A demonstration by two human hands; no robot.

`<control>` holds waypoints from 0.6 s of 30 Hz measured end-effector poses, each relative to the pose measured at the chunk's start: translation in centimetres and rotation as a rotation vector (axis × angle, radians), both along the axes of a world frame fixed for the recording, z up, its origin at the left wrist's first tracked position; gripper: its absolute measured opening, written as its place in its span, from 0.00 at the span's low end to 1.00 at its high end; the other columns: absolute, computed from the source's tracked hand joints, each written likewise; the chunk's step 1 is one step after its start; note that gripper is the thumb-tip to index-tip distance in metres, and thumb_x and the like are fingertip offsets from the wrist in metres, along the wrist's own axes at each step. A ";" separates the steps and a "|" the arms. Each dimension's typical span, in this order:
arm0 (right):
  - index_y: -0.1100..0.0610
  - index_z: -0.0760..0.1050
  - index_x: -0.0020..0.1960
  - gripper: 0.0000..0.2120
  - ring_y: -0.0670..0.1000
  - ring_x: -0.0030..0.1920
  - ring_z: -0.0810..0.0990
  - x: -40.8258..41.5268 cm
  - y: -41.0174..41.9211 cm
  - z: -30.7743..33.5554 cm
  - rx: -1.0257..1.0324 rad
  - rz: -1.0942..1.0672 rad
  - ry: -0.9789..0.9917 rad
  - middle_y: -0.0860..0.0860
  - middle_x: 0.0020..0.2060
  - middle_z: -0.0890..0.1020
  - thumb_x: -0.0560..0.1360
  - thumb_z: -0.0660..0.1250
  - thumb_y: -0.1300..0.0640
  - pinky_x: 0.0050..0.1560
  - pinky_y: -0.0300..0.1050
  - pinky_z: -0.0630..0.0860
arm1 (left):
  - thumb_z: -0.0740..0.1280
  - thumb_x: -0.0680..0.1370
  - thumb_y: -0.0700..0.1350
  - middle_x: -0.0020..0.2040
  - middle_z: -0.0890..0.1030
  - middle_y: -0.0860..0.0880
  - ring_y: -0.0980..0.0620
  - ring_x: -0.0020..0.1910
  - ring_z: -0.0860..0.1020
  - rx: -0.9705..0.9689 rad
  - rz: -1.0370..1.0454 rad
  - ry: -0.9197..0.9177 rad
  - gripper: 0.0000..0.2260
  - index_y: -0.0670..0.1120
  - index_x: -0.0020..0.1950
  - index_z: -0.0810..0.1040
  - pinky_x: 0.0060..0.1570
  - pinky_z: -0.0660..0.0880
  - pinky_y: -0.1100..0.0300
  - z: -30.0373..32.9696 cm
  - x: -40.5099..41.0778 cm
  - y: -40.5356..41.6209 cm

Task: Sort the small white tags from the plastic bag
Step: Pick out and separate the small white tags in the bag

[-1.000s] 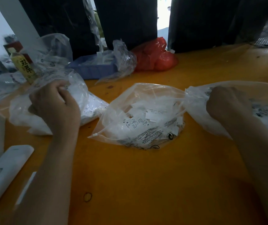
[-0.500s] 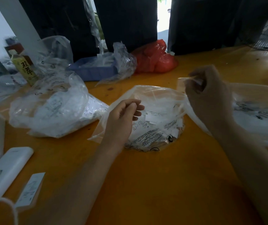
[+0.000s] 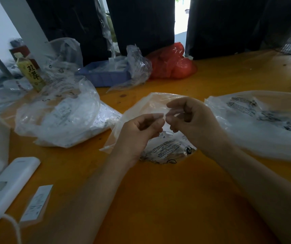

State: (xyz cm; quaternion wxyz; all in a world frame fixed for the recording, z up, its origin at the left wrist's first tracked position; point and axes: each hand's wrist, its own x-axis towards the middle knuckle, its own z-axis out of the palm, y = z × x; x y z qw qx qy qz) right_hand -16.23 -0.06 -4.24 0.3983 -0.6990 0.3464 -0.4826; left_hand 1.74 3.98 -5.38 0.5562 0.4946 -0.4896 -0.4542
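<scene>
Above the middle plastic bag [image 3: 165,150], one of three clear bags on the orange table [image 3: 158,199], your left hand [image 3: 137,131] and right hand [image 3: 192,120] meet, fingers curled, both pinching one small white tag [image 3: 160,115]; more tags lie inside the bag.
</scene>
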 end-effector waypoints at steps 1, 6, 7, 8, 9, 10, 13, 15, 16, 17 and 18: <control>0.50 0.77 0.59 0.14 0.49 0.39 0.85 0.1 0.0 -0.1 0.012 0.002 -0.011 0.47 0.47 0.84 0.76 0.74 0.61 0.42 0.39 0.80 | 0.76 0.72 0.54 0.45 0.88 0.50 0.53 0.47 0.86 0.009 0.006 0.020 0.08 0.55 0.50 0.89 0.50 0.80 0.63 0.0 -0.1 0.0; 0.50 0.73 0.65 0.17 0.47 0.39 0.85 -0.1 -0.2 -0.3 0.066 -0.071 -0.028 0.45 0.44 0.84 0.78 0.73 0.54 0.42 0.37 0.80 | 0.73 0.80 0.43 0.48 0.89 0.47 0.51 0.48 0.87 0.053 0.018 0.147 0.03 0.49 0.49 0.88 0.48 0.81 0.62 0.0 0.0 -0.2; 0.50 0.74 0.65 0.17 0.46 0.39 0.85 -0.2 -0.3 -0.3 0.077 -0.089 -0.021 0.44 0.43 0.84 0.78 0.73 0.53 0.42 0.37 0.80 | 0.73 0.81 0.42 0.49 0.89 0.46 0.50 0.49 0.87 0.054 0.015 0.150 0.04 0.48 0.50 0.87 0.48 0.81 0.62 -0.1 0.0 -0.2; 0.50 0.75 0.63 0.15 0.46 0.39 0.85 -0.3 -0.4 -0.3 0.076 -0.105 -0.010 0.45 0.42 0.85 0.78 0.73 0.53 0.42 0.37 0.80 | 0.72 0.81 0.42 0.50 0.89 0.46 0.50 0.49 0.87 0.057 0.013 0.145 0.03 0.47 0.51 0.86 0.49 0.81 0.62 -0.1 0.1 -0.2; 0.50 0.77 0.60 0.13 0.46 0.39 0.84 -0.4 -0.5 -0.4 0.067 -0.115 0.002 0.45 0.42 0.85 0.78 0.73 0.54 0.42 0.37 0.80 | 0.72 0.81 0.42 0.51 0.89 0.46 0.50 0.50 0.87 0.059 0.010 0.139 0.03 0.46 0.52 0.86 0.49 0.81 0.61 -0.1 0.1 -0.2; 0.50 0.77 0.58 0.11 0.46 0.39 0.84 -0.5 -0.5 -0.5 0.055 -0.119 0.013 0.45 0.41 0.85 0.77 0.73 0.55 0.42 0.38 0.80 | 0.72 0.81 0.43 0.52 0.89 0.46 0.50 0.51 0.87 0.066 -0.002 0.144 0.04 0.46 0.55 0.85 0.49 0.81 0.61 0.0 0.1 -0.2; 0.48 0.77 0.56 0.10 0.44 0.39 0.85 -0.3 -0.4 -0.5 0.022 -0.110 0.067 0.44 0.40 0.86 0.77 0.73 0.53 0.42 0.38 0.79 | 0.75 0.78 0.50 0.55 0.88 0.48 0.52 0.51 0.87 0.097 -0.040 0.175 0.12 0.47 0.59 0.84 0.45 0.82 0.62 0.2 -0.1 -0.1; 0.46 0.76 0.57 0.10 0.42 0.38 0.84 0.0 -0.3 -0.7 0.000 -0.115 0.113 0.41 0.39 0.86 0.77 0.73 0.51 0.42 0.39 0.79 | 0.75 0.78 0.47 0.53 0.89 0.48 0.54 0.49 0.87 0.098 -0.016 0.152 0.09 0.47 0.57 0.86 0.40 0.80 0.65 0.2 0.0 0.0; 0.46 0.76 0.57 0.10 0.41 0.39 0.84 0.1 -0.3 -0.7 -0.007 -0.130 0.124 0.40 0.39 0.86 0.78 0.72 0.50 0.42 0.39 0.79 | 0.75 0.79 0.45 0.52 0.89 0.48 0.54 0.48 0.87 0.098 0.007 0.142 0.07 0.47 0.56 0.86 0.37 0.79 0.66 0.1 0.0 -0.1; 0.46 0.76 0.58 0.09 0.41 0.39 0.84 0.2 -0.3 -0.8 -0.023 -0.159 0.136 0.40 0.39 0.86 0.79 0.71 0.49 0.42 0.38 0.80 | 0.75 0.79 0.43 0.51 0.89 0.48 0.55 0.48 0.88 0.099 0.030 0.145 0.06 0.47 0.55 0.86 0.35 0.78 0.67 0.1 0.1 -0.1; 0.46 0.76 0.57 0.08 0.40 0.40 0.84 0.2 -0.3 -0.9 -0.059 -0.207 0.165 0.40 0.39 0.85 0.80 0.69 0.48 0.42 0.37 0.80 | 0.74 0.79 0.42 0.51 0.89 0.48 0.55 0.48 0.88 0.101 0.047 0.162 0.05 0.47 0.55 0.85 0.34 0.77 0.67 0.0 0.2 -0.1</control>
